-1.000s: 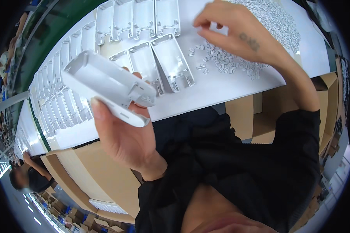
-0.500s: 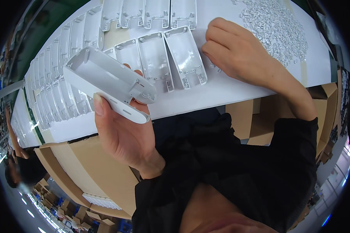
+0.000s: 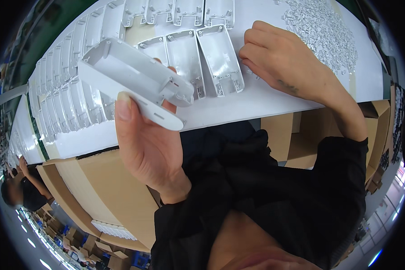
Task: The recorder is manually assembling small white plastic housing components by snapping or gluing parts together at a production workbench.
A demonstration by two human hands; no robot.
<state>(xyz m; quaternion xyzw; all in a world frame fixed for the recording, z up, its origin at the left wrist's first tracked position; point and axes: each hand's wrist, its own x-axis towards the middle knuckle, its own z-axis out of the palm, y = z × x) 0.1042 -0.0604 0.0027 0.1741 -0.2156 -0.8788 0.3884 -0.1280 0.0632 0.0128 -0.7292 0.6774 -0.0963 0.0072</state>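
Shell [image 3: 132,81], just one, sits clamped in left hand [image 3: 154,146]; right hand [image 3: 287,62] curls apart, contents unclear.

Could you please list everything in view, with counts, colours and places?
Held shell: one, white, in the left hand
Table: one, white, across the upper half
Other shells: many, white, in rows on the table
Small parts: too many to count, whitish, table's right side
Cardboard boxes: two large, brown, either side of the lap
Co-worker: one, dark top, far left
Background cartons: several, brown, lower left
Sleeve: black, right arm
Left hand: one, bare, left of centre
Right hand: one, bare, beside the small parts
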